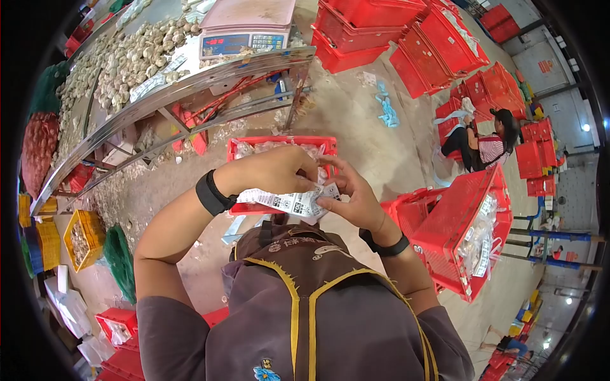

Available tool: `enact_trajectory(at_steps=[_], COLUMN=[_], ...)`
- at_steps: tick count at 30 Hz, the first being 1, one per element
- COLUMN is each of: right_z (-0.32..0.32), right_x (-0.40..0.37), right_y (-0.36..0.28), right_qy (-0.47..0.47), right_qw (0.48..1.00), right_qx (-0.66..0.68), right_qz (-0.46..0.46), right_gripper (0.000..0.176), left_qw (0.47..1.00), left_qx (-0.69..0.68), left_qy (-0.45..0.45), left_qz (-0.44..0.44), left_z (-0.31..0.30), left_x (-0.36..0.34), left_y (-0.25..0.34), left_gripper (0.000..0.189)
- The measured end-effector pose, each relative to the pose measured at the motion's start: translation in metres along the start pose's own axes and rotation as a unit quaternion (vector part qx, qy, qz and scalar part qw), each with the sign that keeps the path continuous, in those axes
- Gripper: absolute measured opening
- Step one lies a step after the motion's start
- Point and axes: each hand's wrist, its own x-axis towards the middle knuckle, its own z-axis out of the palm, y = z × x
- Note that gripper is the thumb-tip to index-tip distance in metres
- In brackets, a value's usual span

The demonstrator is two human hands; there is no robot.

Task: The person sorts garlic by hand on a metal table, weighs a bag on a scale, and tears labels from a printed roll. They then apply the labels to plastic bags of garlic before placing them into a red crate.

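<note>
A strip of white printed labels [289, 202] stretches in front of my apron, its left end reaching under my left wrist. My left hand [274, 170] bends over the strip from above, fingers curled and pinching near its right end. My right hand [357, 198] grips that right end between thumb and fingers; the fingertips of both hands are close together there. Directly beyond my hands, a red crate [283, 139] on the floor holds clear plastic packs, partly hidden by my hands.
Garlic bulbs [136, 54] cover a metal-edged table at upper left, beside a digital scale [244, 38]. Red crates [362, 32] are stacked ahead. A tilted red crate [445, 228] with packs stands close on my right. Another person [492, 143] sits farther right among crates.
</note>
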Motion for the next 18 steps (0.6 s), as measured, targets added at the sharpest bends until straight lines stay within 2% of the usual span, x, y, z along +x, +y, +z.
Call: enact_trajectory(at_steps=[7, 9, 10, 12, 13, 15, 16, 17, 18], right_z=[0.002, -0.004, -0.01, -0.022, -0.027, -0.035, -0.033, -0.029, -0.025], right_x=[0.001, 0.003, 0.003, 0.003, 0.004, 0.005, 0.007, 0.011, 0.014], right_y=[0.005, 0.01, 0.012, 0.011, 0.006, -0.004, -0.012, -0.019, -0.026], right_qy=[0.051, 0.068, 0.096, 0.153, 0.163, 0.198, 0.209, 0.214, 0.202], right_qw=[0.997, 0.995, 0.993, 0.983, 0.981, 0.968, 0.964, 0.963, 0.966], right_qx=[0.064, 0.072, 0.066, 0.095, 0.098, 0.146, 0.152, 0.153, 0.148], right_qz=[-0.008, -0.013, -0.016, -0.044, -0.046, -0.054, -0.053, -0.055, -0.057], right_gripper=[0.079, 0.081, 0.08, 0.076, 0.076, 0.073, 0.071, 0.071, 0.07], left_qw=[1.0, 0.991, 0.992, 0.961, 0.963, 0.979, 0.987, 0.988, 0.985], left_qx=[-0.006, -0.02, -0.019, 0.015, 0.016, -0.118, -0.083, -0.082, -0.086], left_qy=[-0.007, 0.099, 0.093, 0.249, 0.24, 0.159, 0.114, 0.11, 0.148], left_qz=[0.021, 0.082, 0.085, 0.116, 0.121, -0.043, -0.077, -0.075, -0.022], left_z=[0.004, 0.005, 0.003, -0.001, 0.0, 0.005, 0.005, 0.016, 0.032], left_x=[0.016, 0.02, 0.018, 0.009, 0.003, -0.012, -0.016, -0.014, -0.008], left_y=[0.001, -0.002, 0.0, 0.006, 0.004, 0.001, 0.012, 0.006, -0.01], left_gripper=[0.013, 0.015, 0.015, 0.014, 0.014, 0.019, 0.028, 0.028, 0.029])
